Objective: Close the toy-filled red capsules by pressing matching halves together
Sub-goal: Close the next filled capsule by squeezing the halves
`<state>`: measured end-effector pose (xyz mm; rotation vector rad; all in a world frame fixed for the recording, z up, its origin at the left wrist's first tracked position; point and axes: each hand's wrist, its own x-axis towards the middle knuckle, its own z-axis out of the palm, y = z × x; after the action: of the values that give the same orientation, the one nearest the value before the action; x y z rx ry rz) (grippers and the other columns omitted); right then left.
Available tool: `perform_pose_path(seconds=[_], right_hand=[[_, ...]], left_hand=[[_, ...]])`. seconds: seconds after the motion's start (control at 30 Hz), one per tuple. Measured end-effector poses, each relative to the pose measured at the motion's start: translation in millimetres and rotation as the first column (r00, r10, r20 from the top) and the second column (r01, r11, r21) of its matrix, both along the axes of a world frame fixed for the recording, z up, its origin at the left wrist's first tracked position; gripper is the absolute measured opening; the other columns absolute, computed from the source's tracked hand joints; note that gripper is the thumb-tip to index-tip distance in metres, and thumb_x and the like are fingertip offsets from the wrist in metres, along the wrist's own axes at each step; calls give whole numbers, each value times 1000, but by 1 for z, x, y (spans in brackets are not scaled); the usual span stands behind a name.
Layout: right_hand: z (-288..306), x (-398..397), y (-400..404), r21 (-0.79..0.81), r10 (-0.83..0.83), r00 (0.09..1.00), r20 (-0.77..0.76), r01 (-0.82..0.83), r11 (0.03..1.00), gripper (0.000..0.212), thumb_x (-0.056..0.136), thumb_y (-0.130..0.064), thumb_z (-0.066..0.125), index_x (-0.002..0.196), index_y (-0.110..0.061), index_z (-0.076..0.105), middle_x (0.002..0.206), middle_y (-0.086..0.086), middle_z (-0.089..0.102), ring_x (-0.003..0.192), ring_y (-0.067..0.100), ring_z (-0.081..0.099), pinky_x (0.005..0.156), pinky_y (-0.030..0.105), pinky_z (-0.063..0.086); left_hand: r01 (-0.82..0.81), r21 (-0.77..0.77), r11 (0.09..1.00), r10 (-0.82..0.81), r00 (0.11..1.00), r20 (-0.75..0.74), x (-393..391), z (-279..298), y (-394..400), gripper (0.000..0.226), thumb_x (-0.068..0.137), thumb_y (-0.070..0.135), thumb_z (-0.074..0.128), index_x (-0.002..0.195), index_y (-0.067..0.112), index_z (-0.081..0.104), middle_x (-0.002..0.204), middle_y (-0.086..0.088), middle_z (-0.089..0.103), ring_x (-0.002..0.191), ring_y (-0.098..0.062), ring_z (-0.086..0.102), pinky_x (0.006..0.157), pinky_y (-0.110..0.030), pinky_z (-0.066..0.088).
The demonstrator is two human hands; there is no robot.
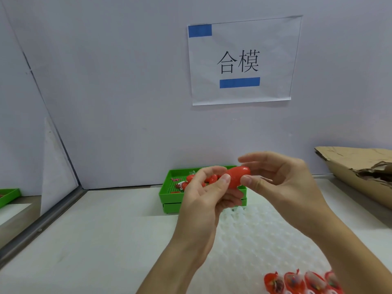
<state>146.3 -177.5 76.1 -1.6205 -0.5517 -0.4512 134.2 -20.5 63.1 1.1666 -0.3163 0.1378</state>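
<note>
Glossy red capsule [237,177] — held aloft; open filled halves [297,282] — bottom right.

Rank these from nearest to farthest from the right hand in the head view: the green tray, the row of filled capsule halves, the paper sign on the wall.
1. Green tray: just behind and left of the right hand.
2. Row of filled capsule halves: on the table at the bottom edge, close to the person.
3. Paper sign: high on the back wall.

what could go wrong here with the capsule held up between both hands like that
The red capsule is pinched in mid-air by the left hand and right hand; if it slips, it could drop onto the green tray. The halves could also close crooked if misaligned.
</note>
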Motion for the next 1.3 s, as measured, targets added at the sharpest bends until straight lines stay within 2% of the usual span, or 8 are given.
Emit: perform_pose_path(seconds=[0.1, 0.37, 0.57, 0.73, 0.8, 0.87, 1.0, 1.3], right_hand=[[2, -2, 2, 7, 27, 999, -21, -27, 1000, 30, 63, -37, 77, 92, -28, 77, 89, -3, 79, 86, 14, 75, 85, 28, 59], [2, -5, 14, 88, -4, 1000, -28, 6, 996, 17, 65, -27, 76, 82, -24, 76, 77, -3, 78, 70, 13, 76, 65, 15, 56], [0, -3, 15, 51, -33, 999, -34, 35, 998, 11, 79, -4, 76, 81, -15, 75, 70, 0, 75, 60, 10, 71, 60, 14, 53], [0, -3, 17, 65, -18, 999, -40, 20, 998, 13, 80, -3, 76, 77, -16, 74, 69, 1, 75, 61, 11, 71, 61, 15, 54], [0, -4, 18, 93, -2, 999, -54, 7, 996, 4, 77, -13, 76, 78, -16, 75, 70, 1, 75, 63, 12, 72, 62, 16, 54], [-1, -3, 17, 132, 15, 997, -74, -6, 991, 10, 70, -25, 74, 77, -19, 76, 73, 2, 76, 66, 14, 72, 64, 18, 55], [-3, -3, 18, 192, 76, 993, -95, -57, 980, 14, 66, -31, 73, 76, -23, 80, 79, 6, 77, 74, 20, 74, 68, 23, 57], [-1, -3, 19, 157, 47, 994, -98, -31, 987, 5, 75, -16, 73, 80, -14, 74, 73, 2, 76, 65, 13, 73, 63, 16, 54]], left_hand=[[-34, 40, 999, 32, 998, 52, 1, 0, 2, 34, 78, 26, 62, 101, 1, 65, 69, -11, 67, 64, -18, 63, 62, -24, 54], [-45, 77, 996, 39, 996, 80, 1, 2, 10, 31, 79, 26, 63, 94, -2, 65, 65, -15, 64, 58, -19, 59, 58, -25, 50], [-115, 161, 980, 92, 985, 144, 0, 1, 8, 31, 81, 28, 62, 94, 1, 66, 63, -10, 66, 57, -20, 60, 57, -26, 49], [-166, 124, 978, 151, 981, 119, -1, 1, 4, 35, 82, 31, 58, 92, -2, 61, 59, -9, 62, 55, -19, 57, 54, -24, 48], [-171, 125, 977, 158, 981, 110, -1, 1, 3, 34, 82, 31, 58, 90, -1, 61, 59, -10, 61, 55, -18, 56, 54, -23, 47], [-152, 109, 982, 142, 986, 93, -2, 2, 3, 31, 82, 30, 58, 88, 0, 61, 60, -11, 59, 55, -18, 54, 54, -23, 46], [-88, 36, 995, 85, 994, 65, -3, 4, 5, 27, 82, 27, 59, 83, 0, 59, 58, -11, 57, 52, -16, 52, 52, -21, 46], [-97, 84, 992, 90, 993, 79, -2, 4, 7, 30, 80, 26, 60, 89, -2, 60, 59, -10, 59, 53, -17, 55, 51, -21, 46]])
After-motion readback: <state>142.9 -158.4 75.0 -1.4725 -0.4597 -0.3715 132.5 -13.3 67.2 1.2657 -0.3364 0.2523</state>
